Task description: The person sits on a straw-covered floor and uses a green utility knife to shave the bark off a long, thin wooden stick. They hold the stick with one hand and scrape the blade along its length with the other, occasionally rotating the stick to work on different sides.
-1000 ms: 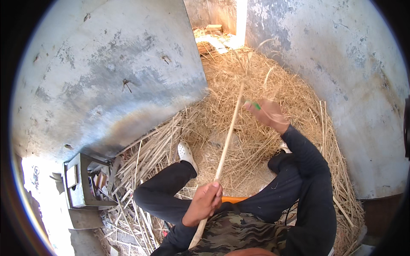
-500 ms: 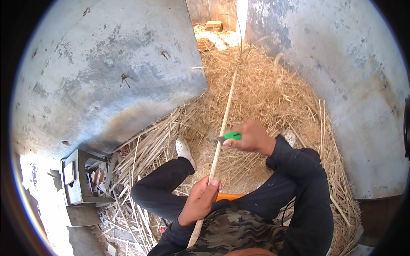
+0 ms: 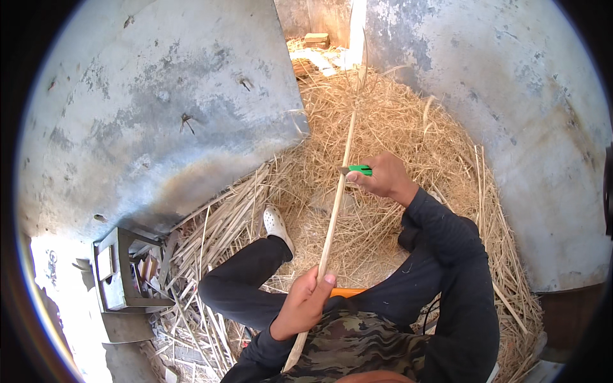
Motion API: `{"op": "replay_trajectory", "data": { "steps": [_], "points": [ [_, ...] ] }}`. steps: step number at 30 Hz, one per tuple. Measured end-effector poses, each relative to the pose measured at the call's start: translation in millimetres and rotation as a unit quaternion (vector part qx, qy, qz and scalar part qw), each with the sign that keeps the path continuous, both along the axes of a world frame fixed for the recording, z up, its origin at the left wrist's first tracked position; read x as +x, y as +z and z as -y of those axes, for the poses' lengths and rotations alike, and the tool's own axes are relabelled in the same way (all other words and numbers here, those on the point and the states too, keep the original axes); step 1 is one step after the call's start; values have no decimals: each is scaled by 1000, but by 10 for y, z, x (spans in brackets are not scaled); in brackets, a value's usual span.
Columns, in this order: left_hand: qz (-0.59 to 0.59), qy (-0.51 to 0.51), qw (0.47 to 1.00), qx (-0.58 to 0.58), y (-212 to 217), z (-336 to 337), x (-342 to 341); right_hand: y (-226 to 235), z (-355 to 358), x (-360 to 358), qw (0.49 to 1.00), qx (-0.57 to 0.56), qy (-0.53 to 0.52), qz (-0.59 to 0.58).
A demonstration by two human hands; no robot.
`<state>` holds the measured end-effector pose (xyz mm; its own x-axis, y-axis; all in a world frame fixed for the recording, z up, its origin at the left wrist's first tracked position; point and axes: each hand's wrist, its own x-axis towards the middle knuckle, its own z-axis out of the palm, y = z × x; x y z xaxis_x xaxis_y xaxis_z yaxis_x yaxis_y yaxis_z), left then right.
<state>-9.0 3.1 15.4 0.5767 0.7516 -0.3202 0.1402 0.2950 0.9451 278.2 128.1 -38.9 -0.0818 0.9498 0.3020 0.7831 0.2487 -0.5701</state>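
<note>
A long pale stick, perhaps split bamboo or a stripped stalk, slants from my lap away over the straw. My left hand is wrapped round its near part, thumb on top. Farther up, my right hand grips a green-handled knife. Its short dark blade lies against the stick. Thin shavings or fibres seem to curl at the stick's far end, though they blend with the straw behind.
Loose straw and shavings cover the floor ahead. Bundled pale strips lie to the left, beside an open wooden box with things inside. Worn grey walls stand on both sides. A brick rests at the back.
My right hand has slid the knife away from me, farther up the stick. My left hand keeps its grip low on the stick, almost in place.
</note>
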Motion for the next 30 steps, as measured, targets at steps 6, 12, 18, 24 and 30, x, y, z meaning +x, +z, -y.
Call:
{"op": "replay_trajectory", "data": {
  "steps": [6,12,18,24,30],
  "points": [
    [6,-39,999,-35,16,145,32,-648,-574,738,996,-5,-51,-74],
    [27,-49,997,-60,-53,178,-6,-330,-495,829,970,-25,-234,56],
    [29,10,999,-14,-140,-14,-50,-29,107,85,993,-94,-64,22],
    [33,58,997,24,-75,49,11,-38,371,-277,997,26,41,61],
    [32,61,997,36,-14,44,53,32,494,-413,990,93,87,62]
  ]
}}
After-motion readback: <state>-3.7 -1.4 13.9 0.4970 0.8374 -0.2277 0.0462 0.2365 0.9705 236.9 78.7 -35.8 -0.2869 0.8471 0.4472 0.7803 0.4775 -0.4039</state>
